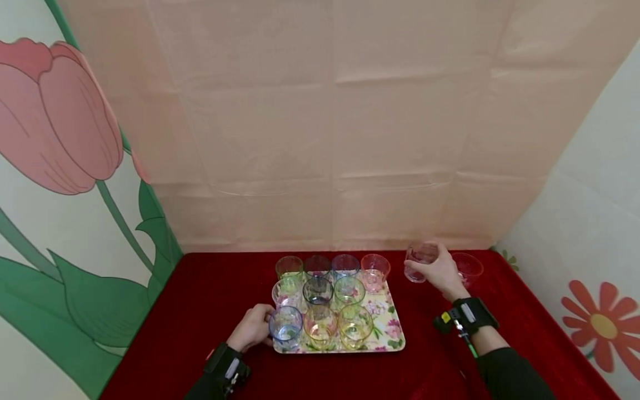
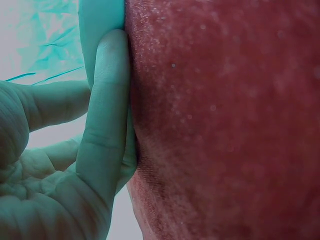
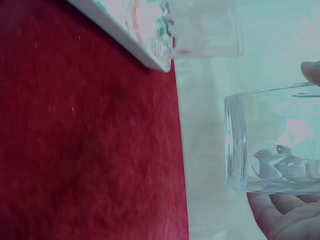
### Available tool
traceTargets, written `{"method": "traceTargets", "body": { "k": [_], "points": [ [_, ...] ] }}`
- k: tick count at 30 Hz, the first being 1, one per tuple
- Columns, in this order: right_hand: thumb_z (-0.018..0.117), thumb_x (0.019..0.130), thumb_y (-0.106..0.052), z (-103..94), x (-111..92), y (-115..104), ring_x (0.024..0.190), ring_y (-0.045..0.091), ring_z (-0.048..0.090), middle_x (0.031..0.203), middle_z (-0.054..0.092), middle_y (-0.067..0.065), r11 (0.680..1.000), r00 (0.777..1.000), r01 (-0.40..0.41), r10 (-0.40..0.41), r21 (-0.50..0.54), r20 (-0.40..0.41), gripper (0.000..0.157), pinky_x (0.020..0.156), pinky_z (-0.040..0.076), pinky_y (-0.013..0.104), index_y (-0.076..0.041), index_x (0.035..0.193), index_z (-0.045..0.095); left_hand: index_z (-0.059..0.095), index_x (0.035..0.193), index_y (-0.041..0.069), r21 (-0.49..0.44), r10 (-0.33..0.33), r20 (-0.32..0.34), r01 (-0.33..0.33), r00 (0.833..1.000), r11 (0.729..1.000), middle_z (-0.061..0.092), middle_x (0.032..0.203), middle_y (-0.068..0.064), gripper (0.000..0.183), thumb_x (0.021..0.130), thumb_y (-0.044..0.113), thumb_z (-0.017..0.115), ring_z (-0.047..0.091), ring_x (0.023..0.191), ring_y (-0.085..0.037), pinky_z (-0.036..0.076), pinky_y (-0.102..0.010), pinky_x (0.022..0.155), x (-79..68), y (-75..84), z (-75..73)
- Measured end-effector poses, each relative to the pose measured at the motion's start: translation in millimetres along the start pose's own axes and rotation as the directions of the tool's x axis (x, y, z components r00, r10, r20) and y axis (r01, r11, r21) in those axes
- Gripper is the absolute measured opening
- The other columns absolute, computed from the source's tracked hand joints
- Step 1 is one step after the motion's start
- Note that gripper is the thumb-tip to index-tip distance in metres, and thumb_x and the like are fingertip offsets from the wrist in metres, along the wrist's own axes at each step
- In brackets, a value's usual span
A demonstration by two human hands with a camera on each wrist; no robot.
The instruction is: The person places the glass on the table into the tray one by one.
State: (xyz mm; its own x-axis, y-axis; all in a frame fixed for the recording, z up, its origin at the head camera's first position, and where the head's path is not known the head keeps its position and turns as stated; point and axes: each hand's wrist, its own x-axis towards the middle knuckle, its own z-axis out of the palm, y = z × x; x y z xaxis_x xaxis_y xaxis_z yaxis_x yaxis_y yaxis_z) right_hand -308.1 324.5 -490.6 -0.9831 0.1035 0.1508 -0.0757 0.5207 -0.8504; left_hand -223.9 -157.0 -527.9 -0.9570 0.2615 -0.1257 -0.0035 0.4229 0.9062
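Note:
My right hand (image 1: 442, 272) holds a clear, pinkish glass (image 1: 421, 260) above the red cloth, right of the tray. In the right wrist view, that glass (image 3: 275, 142) stays upright and lifted, with a thumb on one side and fingers on the other. At the tray's left front corner, my left hand (image 1: 254, 326) grips the rim of the floral tray (image 1: 395, 340). The left wrist view shows a finger under the tray edge (image 2: 102, 25) and the thumb against it. Nearest that hand stands a blue glass (image 1: 285, 328).
Several coloured glasses stand in rows on the tray, among them a yellow glass (image 1: 355, 328), a dark glass (image 1: 318, 291) and a red glass (image 1: 375, 272). Another red glass (image 1: 469, 268) stands beyond my right wrist. A beige backdrop (image 1: 330, 139) rises behind the red cloth (image 1: 200, 300).

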Motion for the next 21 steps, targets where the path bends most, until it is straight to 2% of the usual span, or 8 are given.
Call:
{"method": "traceTargets", "body": {
  "k": [10,14,17,21],
  "points": [
    [0.080,0.084,-0.051,20.4,-16.8,-3.6,0.122,0.035,0.056,0.134,0.058,0.019,0.999,0.999,0.030,-0.029,0.028,-0.025,0.085,0.099,0.052,0.047,-0.005,0.143,0.038,0.063,0.106,-0.008,0.011,-0.031,0.000,0.031,1.000,0.999,0.054,0.081,-0.011,0.022,0.088,-0.019,0.056,0.063,0.064,-0.019,0.060,-0.036,0.052,0.2,0.0,0.0],
    [0.081,0.084,-0.049,25.3,-24.9,-7.8,0.121,0.035,0.056,0.133,0.059,0.020,0.999,0.999,0.038,-0.037,0.038,-0.031,0.083,0.091,0.054,0.030,-0.006,0.142,0.040,0.063,0.106,-0.008,0.011,-0.028,0.000,0.028,1.000,1.000,0.054,0.081,-0.011,0.022,0.088,-0.019,0.057,0.062,0.065,-0.019,0.060,-0.036,0.052,0.6,-0.2,-0.1],
    [0.082,0.085,-0.044,28.5,-30.2,-9.9,0.120,0.035,0.056,0.133,0.059,0.021,0.996,0.998,0.059,-0.058,0.072,-0.017,0.079,0.084,0.052,0.017,-0.005,0.142,0.042,0.062,0.107,-0.008,0.008,-0.032,0.000,0.032,0.999,0.999,0.053,0.082,-0.012,0.022,0.088,-0.019,0.057,0.062,0.065,-0.019,0.060,-0.036,0.052,1.1,0.1,-0.5],
    [0.082,0.087,-0.034,34.1,-35.6,-12.6,0.122,0.036,0.054,0.134,0.058,0.022,0.984,0.995,0.093,-0.099,0.148,0.030,0.074,0.084,0.050,0.013,-0.006,0.143,0.043,0.062,0.108,-0.008,0.010,-0.037,0.000,0.037,0.999,0.999,0.054,0.083,-0.012,0.022,0.089,-0.019,0.056,0.063,0.066,-0.020,0.060,-0.036,0.052,1.2,1.4,-1.1]
  ]
}}
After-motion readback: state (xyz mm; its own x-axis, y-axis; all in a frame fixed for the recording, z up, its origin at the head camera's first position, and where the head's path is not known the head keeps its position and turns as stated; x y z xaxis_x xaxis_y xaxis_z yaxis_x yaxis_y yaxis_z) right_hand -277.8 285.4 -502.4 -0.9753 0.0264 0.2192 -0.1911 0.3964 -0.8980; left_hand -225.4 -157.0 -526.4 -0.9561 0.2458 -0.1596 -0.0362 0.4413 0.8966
